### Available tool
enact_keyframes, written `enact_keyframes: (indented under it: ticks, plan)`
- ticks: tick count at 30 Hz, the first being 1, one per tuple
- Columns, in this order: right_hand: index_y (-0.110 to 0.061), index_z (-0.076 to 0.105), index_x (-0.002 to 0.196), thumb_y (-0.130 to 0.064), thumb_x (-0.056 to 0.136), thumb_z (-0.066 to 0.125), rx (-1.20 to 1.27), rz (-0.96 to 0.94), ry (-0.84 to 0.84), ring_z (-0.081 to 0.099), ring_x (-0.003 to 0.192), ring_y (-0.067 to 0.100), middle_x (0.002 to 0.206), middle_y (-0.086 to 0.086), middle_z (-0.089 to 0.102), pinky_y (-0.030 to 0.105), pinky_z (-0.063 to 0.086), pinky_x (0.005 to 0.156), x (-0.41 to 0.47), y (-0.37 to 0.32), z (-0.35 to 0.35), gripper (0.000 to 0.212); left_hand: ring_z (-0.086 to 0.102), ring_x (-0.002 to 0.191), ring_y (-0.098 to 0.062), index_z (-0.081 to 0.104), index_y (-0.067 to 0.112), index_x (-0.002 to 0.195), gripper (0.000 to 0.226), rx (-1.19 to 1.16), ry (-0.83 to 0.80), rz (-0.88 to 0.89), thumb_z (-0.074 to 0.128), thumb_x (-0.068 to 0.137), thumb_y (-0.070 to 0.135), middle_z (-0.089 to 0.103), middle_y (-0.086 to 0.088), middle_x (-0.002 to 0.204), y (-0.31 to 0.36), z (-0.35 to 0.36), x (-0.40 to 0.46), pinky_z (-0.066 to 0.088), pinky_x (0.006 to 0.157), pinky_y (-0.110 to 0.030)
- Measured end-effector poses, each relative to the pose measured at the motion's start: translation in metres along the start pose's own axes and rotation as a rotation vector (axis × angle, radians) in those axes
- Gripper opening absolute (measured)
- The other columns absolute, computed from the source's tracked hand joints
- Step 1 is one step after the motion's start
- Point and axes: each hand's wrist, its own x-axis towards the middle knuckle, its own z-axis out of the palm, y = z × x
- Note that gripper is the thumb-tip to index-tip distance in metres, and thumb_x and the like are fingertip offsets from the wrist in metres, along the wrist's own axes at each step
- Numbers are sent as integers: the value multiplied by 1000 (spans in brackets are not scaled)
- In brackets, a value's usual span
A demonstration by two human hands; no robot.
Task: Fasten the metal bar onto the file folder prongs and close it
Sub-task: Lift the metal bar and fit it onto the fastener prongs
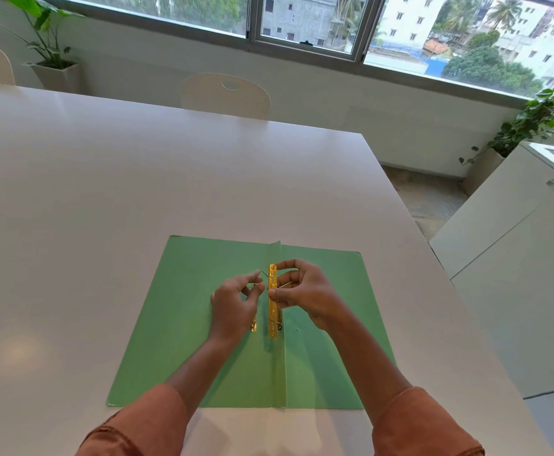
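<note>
Rust-coloured sleeves (144,422) enter from the bottom edge of the head view, both forearms reaching forward over a green file folder (183,324) that lies opened flat on a white table (104,179). I see the folder's raised centre fold running away from me, and along it stands the gold metal bar (272,302), punched with small holes and lifted on edge.

My right hand (305,294) pinches that bar, thumb on its near face and fingers curled over the far end. My left hand (232,302) is beside it, fingertips closed on something thin and dark, which I judge to be one of the wire prongs (258,284); the detail is too fine to be sure. A second small gold piece (253,325) shows under the left wrist, partly hidden.

The bar does not look seated yet. To do this well, I would hold the prong upright, line one hole squarely over its tip, slide the bar down flat against the fold, then bend the prongs over before closing the cover.

Beyond the table are a chair (226,95), potted plants (51,44) and windows.
</note>
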Motion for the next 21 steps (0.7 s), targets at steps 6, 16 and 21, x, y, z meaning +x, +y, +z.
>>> enact_keyframes:
  ticks: [6, 16, 21]
  plan:
    - [-3, 60, 118, 8, 72, 90, 29, 24, 38, 76, 71, 25, 76, 7, 77, 36, 66, 63, -2, 1, 0, 55, 73, 85, 1, 83, 16, 111, 23, -109, -13, 0, 79, 90, 8, 83, -1, 100, 7, 10, 6, 59, 83, -21]
    - [-2, 59, 116, 7, 71, 91, 72, 22, 44, 78, 74, 28, 93, 29, 78, 34, 64, 61, -3, 0, -4, 56, 74, 81, 4, 84, 6, 102, 15, -175, -27, -13, 78, 89, 1, 82, -4, 90, 6, 12, 3, 54, 75, -10]
    - [0, 58, 118, 7, 71, 92, 80, 43, 44, 79, 73, 29, 90, 24, 79, 34, 63, 60, -2, 1, -3, 58, 78, 86, -9, 84, 7, 103, 17, -216, -27, -35, 78, 89, 0, 83, -5, 92, 5, 11, 1, 58, 78, -14]
